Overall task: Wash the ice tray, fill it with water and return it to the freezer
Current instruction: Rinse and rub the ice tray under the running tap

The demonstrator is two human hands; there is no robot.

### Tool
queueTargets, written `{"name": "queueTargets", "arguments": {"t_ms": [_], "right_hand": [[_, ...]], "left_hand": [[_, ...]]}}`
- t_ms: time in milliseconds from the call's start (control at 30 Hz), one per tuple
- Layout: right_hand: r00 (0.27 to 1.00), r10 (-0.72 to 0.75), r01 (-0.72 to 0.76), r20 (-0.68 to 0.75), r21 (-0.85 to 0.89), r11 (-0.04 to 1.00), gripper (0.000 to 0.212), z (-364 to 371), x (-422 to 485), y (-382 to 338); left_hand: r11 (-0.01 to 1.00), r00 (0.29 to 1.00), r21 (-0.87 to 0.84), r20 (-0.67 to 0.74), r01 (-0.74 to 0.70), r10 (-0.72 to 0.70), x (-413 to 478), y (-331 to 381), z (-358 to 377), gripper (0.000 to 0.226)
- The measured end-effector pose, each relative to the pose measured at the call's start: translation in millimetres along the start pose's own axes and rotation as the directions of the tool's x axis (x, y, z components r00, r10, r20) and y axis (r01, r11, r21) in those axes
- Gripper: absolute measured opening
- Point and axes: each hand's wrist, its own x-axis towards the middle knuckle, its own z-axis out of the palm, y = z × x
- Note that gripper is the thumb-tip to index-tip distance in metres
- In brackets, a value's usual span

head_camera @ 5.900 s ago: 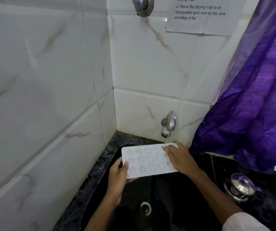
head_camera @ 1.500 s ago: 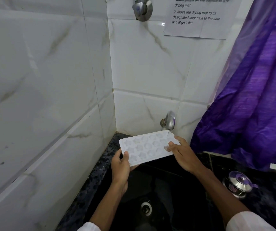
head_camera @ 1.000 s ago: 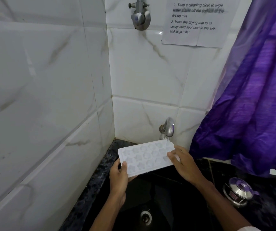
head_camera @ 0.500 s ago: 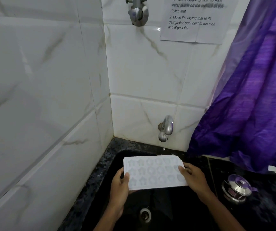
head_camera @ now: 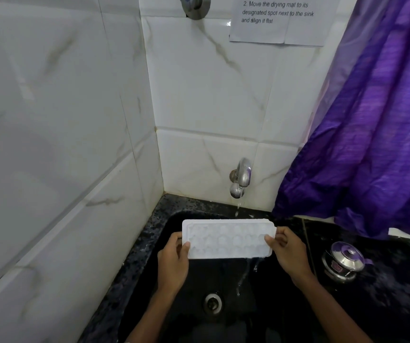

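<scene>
Both hands had brought the ice tray down and away from the tap, and it sat level now, where before it had leaned up under the spout. It was in the lower middle of the frame, over the black sink, just below the tap. The left hand gripped the tray's left end with the thumb on top. The right hand pinched the right end with bent fingers. Water ran off the tray's near right corner and fell toward the drain. A few drops hung under the tap. At the lower right a small shiny pot with a lid stood on the dark counter. A purple curtain filled the right side, and a paper note was stuck on the wall at the top.
</scene>
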Motion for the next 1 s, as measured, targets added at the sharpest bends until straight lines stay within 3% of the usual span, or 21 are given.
{"name": "queueTargets", "arguments": {"t_ms": [333,500,667,800,1000], "right_hand": [[0.954,-0.280,0.272,-0.106,-0.083,0.959,0.012,-11,-2,-20],[0.970,-0.242,0.235,-0.019,-0.174,0.956,0.013,-10,-5,-8],[0.918,-0.378,0.354,-0.121,-0.179,0.918,0.014,-11,-11,-9],[0.962,-0.266,0.251,-0.059,-0.189,0.949,0.010,-8,-14,6],[0.933,-0.314,0.290,-0.174,-0.152,0.945,0.013,-7,-20,7]], "left_hand": [[0.968,0.952,0.044,-0.174,-0.248,0.252,4,16,-6,0.007],[0.970,0.968,0.071,-0.085,-0.232,0.238,5,0,-2,0.008],[0.948,0.943,0.108,-0.113,-0.300,0.312,-3,4,-3,0.012],[0.958,0.967,0.133,0.031,-0.253,0.251,1,-13,-2,0.005],[0.946,0.956,0.139,0.025,-0.293,0.293,-6,-7,-2,0.013]]}}
